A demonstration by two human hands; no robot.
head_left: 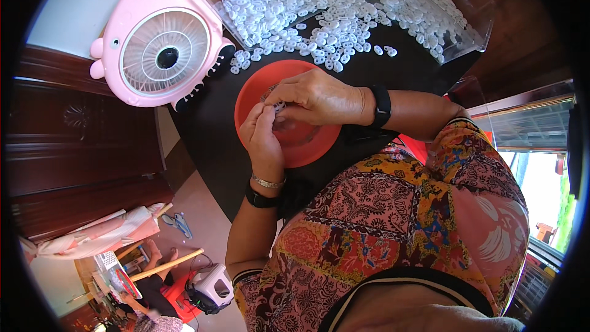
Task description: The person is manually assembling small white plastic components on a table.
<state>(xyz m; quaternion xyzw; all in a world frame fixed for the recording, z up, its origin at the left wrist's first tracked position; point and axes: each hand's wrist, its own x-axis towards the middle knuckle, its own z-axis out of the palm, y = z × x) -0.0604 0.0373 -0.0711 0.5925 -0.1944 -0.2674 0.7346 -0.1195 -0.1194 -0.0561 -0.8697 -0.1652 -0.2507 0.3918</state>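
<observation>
Above an orange-red bowl (249, 86), my two hands meet with fingertips pinched together. Between them shows a small white plastic piece (279, 106) with dark spots or holes, partly covered by the fingers. My left hand (264, 138), closed, grips it from the left. My right hand (319, 98), also closed, comes in from the right, its thumb and fingers pressed against the piece. Small dark or metallic bits lie in the bowl, too blurred to name. Just beyond the bowl, loose white oval pieces (335, 40) with holes are spread on the dark table (206, 129).
Clear plastic bins (479, 27) at the back hold heaps of similar white pieces. A pink animal-shaped fan (163, 55) stands at the left. Down at the lower left are blue slippers (178, 224), a grey-white stool (212, 286) and another person's bare feet (161, 253).
</observation>
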